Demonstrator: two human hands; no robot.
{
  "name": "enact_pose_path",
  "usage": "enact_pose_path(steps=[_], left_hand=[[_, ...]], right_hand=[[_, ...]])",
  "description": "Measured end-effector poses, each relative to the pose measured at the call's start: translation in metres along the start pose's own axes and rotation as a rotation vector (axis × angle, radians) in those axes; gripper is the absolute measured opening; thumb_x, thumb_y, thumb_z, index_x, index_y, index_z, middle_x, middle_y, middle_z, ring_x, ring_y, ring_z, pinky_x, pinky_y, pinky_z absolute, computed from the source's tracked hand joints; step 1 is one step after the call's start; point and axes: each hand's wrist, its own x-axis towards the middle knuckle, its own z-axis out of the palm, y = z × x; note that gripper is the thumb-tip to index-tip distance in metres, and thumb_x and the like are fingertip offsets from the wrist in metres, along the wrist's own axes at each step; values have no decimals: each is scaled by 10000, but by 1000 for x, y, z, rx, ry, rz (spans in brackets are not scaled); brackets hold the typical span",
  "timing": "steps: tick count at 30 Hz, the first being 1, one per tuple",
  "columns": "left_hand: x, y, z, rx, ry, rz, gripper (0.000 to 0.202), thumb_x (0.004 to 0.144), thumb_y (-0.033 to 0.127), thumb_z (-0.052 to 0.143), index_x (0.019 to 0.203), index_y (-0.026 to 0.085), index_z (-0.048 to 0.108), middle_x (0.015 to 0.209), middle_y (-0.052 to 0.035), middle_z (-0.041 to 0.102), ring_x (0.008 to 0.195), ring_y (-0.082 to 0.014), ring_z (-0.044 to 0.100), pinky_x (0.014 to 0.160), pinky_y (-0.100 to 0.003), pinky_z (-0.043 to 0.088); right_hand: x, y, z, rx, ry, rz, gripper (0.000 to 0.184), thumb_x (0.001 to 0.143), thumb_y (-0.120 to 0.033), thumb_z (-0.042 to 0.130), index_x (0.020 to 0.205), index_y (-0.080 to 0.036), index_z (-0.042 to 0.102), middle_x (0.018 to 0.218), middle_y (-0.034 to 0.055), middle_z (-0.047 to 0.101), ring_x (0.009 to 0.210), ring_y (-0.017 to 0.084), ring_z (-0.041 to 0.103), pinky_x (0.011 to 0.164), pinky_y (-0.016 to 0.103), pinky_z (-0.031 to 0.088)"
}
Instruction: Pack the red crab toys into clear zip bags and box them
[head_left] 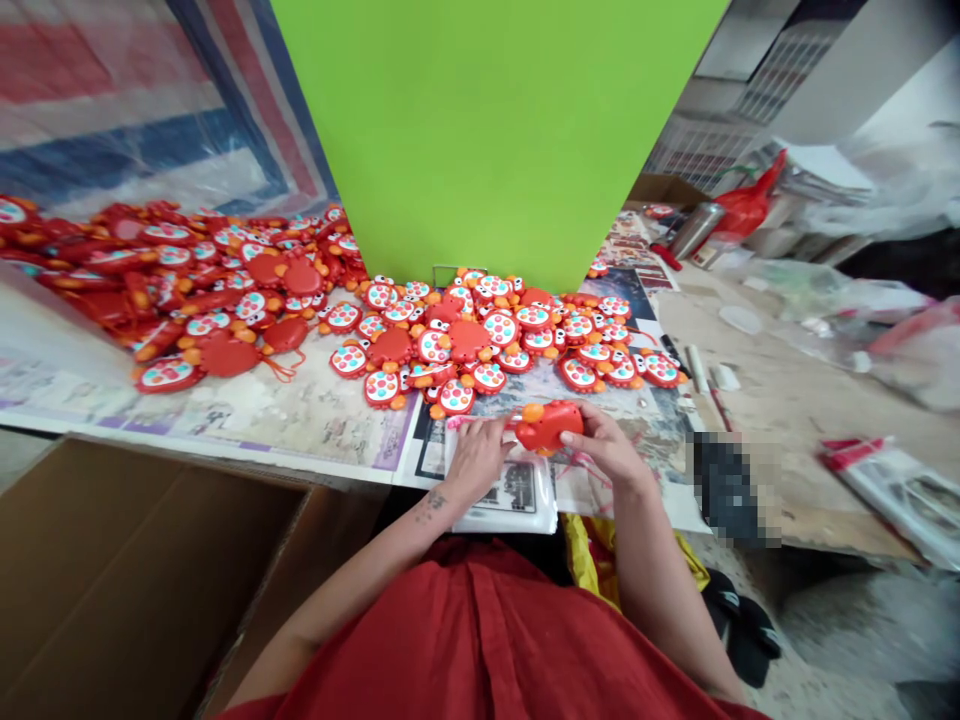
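Note:
Held up over the table edge is a red crab-shaped toy [551, 428] with orange claws, its plain red back facing me. My right hand [611, 448] grips it from the right side, thumb on the back. My left hand [484, 455] is closed at the toy's left end, around a thin pink piece [455, 423] that sticks out past the fingers; its exact kind is unclear. Under the left hand lie clear plastic bags [517, 510] with black print. Thin pink cords [589, 465] lie below the right hand. Just beyond both hands spreads a pile of similar crab toys [469, 342].
A green panel [495, 130] stands upright behind the pile. More crab toys [225, 352] are heaped at left. An open cardboard box [135, 560] sits below the table's left edge. At right are a metal flask [696, 230], a marker [697, 368] and plastic bags [926, 350].

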Motion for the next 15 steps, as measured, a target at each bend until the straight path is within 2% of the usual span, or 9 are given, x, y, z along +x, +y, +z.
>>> enact_pose_path(steps=[3,5,7,10,13,15], left_hand=[[-2,2,-5,50,-83,143,272,979,217,416,1180,177,596,1059,-107,643,1048,-261,542,909,-417,388],[-3,2,-7,58,-95,187,276,976,206,421,1184,200,602,1045,-97,638,1028,-248,539,899,-407,390],[-4,1,-8,40,-61,183,247,977,229,435,1139,206,620,1021,-88,635,1006,-237,537,902,-402,393],[-5,-1,-8,-14,15,122,222,976,308,462,946,192,649,930,-75,630,951,-231,533,918,-406,399],[-5,-1,-9,-70,89,63,221,963,321,493,873,191,647,902,-72,629,951,-233,529,915,-402,413],[-5,-1,-9,-105,150,42,202,961,300,499,881,188,648,990,-83,639,1006,-236,533,927,-406,425]], right_hand=[[11,8,11,-8,114,-36,460,739,-445,774,1128,-238,639,1111,51,702,990,238,648,910,393,516],[19,12,16,-93,115,-47,465,762,-478,743,1144,-233,643,1135,51,702,1029,243,642,953,404,495],[26,14,21,-188,75,-58,474,794,-503,701,1181,-235,648,1183,51,694,1092,250,626,1010,416,457],[34,16,32,-279,38,-65,444,857,-536,609,1194,-251,661,1214,41,685,1125,247,613,1036,408,429],[40,17,47,-363,-61,-72,415,915,-577,490,1016,-254,730,1002,26,732,953,235,650,933,382,476],[44,17,55,-446,-137,-130,446,926,-593,457,892,-254,745,844,24,714,861,230,632,877,371,480]])
